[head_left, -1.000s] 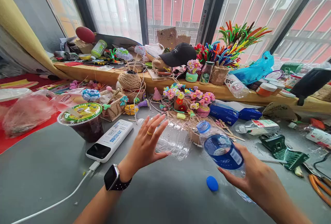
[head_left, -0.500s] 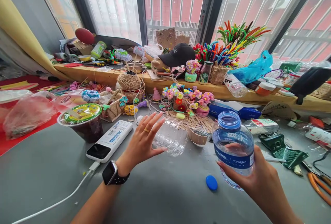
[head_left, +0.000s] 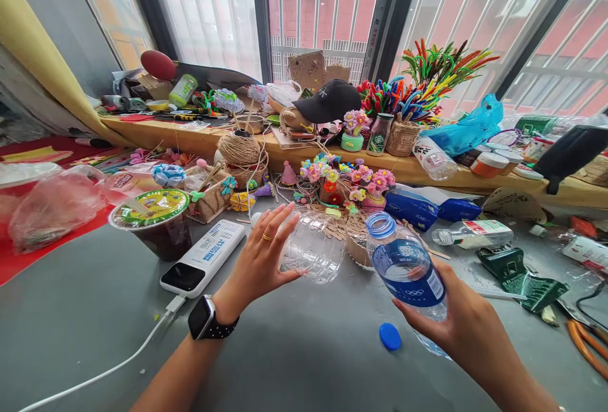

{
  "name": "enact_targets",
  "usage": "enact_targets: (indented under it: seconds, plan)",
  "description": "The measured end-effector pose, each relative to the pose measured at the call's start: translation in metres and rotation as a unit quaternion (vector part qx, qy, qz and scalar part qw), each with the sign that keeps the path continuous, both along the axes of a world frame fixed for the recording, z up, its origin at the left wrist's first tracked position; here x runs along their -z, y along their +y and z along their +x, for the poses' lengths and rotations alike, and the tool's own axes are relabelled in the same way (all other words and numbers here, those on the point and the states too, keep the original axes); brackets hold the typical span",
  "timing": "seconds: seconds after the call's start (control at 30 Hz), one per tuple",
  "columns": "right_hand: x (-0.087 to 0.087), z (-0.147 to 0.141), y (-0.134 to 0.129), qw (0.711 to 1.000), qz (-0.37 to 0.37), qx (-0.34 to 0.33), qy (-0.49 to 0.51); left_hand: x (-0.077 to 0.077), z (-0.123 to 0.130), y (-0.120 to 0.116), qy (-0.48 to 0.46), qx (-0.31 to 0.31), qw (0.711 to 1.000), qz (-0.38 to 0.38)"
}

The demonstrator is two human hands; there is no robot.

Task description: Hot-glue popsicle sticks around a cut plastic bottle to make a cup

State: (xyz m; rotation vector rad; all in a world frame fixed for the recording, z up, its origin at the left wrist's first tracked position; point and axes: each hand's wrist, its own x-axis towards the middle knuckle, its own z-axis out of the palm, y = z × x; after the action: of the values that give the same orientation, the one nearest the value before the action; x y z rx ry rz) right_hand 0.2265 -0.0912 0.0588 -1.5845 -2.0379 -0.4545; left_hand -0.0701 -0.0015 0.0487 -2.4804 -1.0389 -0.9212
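My right hand [head_left: 463, 329] is wrapped round an uncapped water bottle [head_left: 403, 266] with a blue label, its mouth tilted to the left. Some water shows inside it. My left hand [head_left: 266, 253], fingers spread, is at a clear plastic bottle [head_left: 316, 247] lying on its side on the grey table [head_left: 294, 361]; whether the palm presses on it is hard to tell. A blue cap [head_left: 390, 336] lies on the table below the water bottle.
At the left are a drink cup [head_left: 164, 234] and a white power bank [head_left: 204, 260] with a cable. Craft flowers [head_left: 327, 177] and twine [head_left: 239, 149] stand behind. Rightward lie a small bottle [head_left: 475, 234], green packaging [head_left: 522, 279] and orange-handled scissors [head_left: 586, 342].
The water bottle in my right hand has tipped over to the left, its mouth moving nearer the clear bottle. My left hand has hardly moved.
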Motion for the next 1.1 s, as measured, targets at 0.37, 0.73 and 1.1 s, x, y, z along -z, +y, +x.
enact_targets:
  seconds: [0.37,0.73,1.1]
  plan:
    - [0.003,0.0,-0.001,0.998,0.005,0.005,0.054,-0.004,-0.007,0.003,-0.073,0.01,0.997,0.032]
    - [-0.012,-0.018,-0.003,0.965,-0.024,0.038,0.258,-0.007,-0.013,0.008,-0.093,-0.019,0.995,0.043]
    - [-0.006,-0.039,0.016,0.948,-0.076,-0.106,0.292,-0.014,-0.024,0.027,-0.243,-0.064,0.967,-0.034]
